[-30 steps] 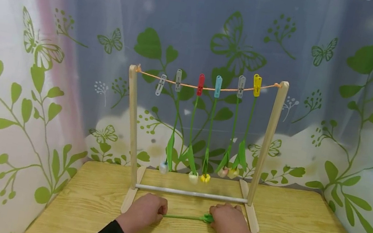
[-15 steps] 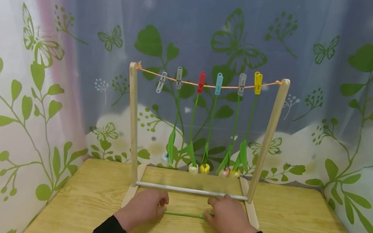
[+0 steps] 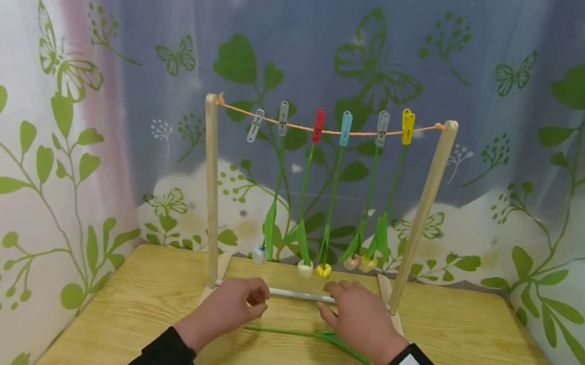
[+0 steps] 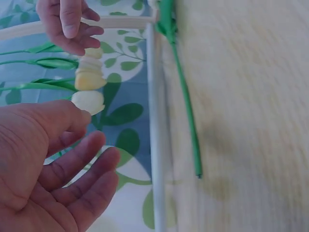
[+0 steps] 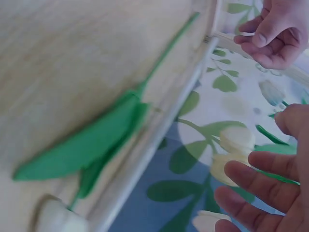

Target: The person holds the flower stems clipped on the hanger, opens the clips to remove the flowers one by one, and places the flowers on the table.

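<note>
An artificial tulip with a green stem [image 3: 280,331] and long leaves [image 5: 91,140] lies on the table in front of the wooden rack. Its pale bloom [image 5: 60,217] shows at the bottom of the right wrist view; in the head view the right hand hides it. Above the stem's bare end, my left hand [image 3: 229,306] hovers with loosely bent fingers and holds nothing. Over the leaf end is my right hand [image 3: 362,321], fingers spread and apart from the tulip. Several tulips hang head down from an orange string, among them a yellow tulip [image 3: 323,270] and a white tulip [image 3: 304,267].
The rack has a left post [image 3: 211,189], a right post [image 3: 425,216] and a low white crossbar [image 3: 297,295]. Clothespins grip the string, including a red clothespin [image 3: 318,125]; the leftmost white clothespin [image 3: 255,125] bears no flower. A printed curtain [image 3: 295,17] stands behind the table [image 3: 450,348].
Both hands have let go of the tulip on the table and risen toward the crossbar. Its stem and leaves show more now. The hanging tulips sway slightly.
</note>
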